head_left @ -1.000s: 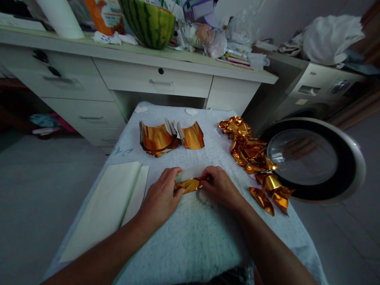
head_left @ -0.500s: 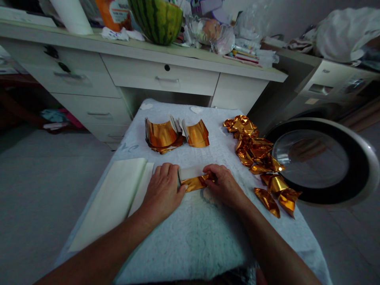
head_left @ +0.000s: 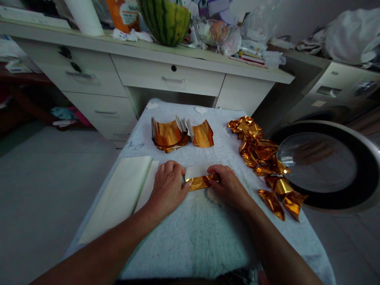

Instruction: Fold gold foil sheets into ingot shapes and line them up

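A small sheet of gold foil paper, its pale back showing along the far part, lies on the cloth between my hands with its near edge folded over. My left hand grips its left end, thumb on the gold fold. At the right end, my right hand pinches the sheet between thumb and fingers. Beyond them stand two curled stacks of gold foil sheets. Folded gold foil pieces are heaped to the right. Left of my left hand lies a stack of white paper.
The cloth-covered table faces a white desk with drawers. A cut watermelon, a paper roll and plastic bags crowd the desk top. On the right, a washing machine's round door hangs open close to the table edge.
The whole view has shifted slightly, so things appear a little farther right. Both hands keep hold of the foil sheet's ends, and its folded gold strip looks slightly narrower.
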The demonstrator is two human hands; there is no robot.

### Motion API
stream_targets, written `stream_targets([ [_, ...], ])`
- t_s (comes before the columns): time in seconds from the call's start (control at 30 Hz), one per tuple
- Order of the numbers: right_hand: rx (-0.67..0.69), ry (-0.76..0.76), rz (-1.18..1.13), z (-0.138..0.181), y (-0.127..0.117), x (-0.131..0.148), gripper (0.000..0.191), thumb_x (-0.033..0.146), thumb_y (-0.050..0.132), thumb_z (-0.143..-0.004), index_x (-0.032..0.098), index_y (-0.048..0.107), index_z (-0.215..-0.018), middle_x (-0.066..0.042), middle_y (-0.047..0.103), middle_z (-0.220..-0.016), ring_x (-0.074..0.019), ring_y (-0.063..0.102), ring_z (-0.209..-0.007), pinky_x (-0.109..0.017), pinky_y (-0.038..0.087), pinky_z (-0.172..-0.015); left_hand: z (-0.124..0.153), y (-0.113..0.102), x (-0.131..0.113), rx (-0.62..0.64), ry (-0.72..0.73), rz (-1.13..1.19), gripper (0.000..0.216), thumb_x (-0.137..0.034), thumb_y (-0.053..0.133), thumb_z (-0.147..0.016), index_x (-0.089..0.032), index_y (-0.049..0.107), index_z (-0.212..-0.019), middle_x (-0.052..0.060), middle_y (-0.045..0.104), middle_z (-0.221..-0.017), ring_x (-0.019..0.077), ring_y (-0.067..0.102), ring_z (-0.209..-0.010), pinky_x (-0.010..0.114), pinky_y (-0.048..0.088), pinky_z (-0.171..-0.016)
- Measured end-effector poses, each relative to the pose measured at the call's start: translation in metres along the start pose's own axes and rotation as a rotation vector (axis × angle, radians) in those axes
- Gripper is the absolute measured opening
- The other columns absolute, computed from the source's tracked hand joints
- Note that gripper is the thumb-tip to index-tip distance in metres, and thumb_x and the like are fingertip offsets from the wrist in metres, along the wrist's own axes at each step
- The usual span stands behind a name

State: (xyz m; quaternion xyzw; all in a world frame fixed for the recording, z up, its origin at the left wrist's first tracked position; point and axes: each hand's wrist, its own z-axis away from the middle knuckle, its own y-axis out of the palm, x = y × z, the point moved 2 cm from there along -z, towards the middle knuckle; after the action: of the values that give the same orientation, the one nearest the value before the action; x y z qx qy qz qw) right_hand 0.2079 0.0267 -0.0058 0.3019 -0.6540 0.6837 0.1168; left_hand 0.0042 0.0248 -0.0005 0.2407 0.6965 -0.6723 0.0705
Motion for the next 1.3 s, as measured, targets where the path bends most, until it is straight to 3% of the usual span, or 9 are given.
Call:
stream_targets([
  [0.23,-0.011,-0.008,0.0,-0.0001,0.0002,-0.0001,0.023,0.013,0.064,-0.082,0.021,0.064,-0.102,-0.004,0.067,-0.092,-0.0212,0.056,-0.088,-0.034,0.039,-0.08,0.0007,0.0013,-0.0018,-0.045,0.062,0.044,0.022,-0.016,0.065,-0.077,-0.021,0.05,-0.092,0.005,0.052,-0.098,0.0262,0.048,-0.096,0.042,0.044,-0.086],
  [1.3,-0.099,0.078,-0.033,-0.0012,0.0051,0.0018,0.013,0.013,0.064,-0.083,0.021,0.067,-0.093,-0.004,0.07,-0.086,-0.0221,0.058,-0.087,-0.037,0.039,-0.081,0.002,0.0008,-0.0024,0.013,0.092,0.089,0.016,-0.014,0.059,-0.081,-0.022,0.048,-0.091,0.006,0.054,-0.098,0.0259,0.049,-0.096,0.04,0.044,-0.085],
])
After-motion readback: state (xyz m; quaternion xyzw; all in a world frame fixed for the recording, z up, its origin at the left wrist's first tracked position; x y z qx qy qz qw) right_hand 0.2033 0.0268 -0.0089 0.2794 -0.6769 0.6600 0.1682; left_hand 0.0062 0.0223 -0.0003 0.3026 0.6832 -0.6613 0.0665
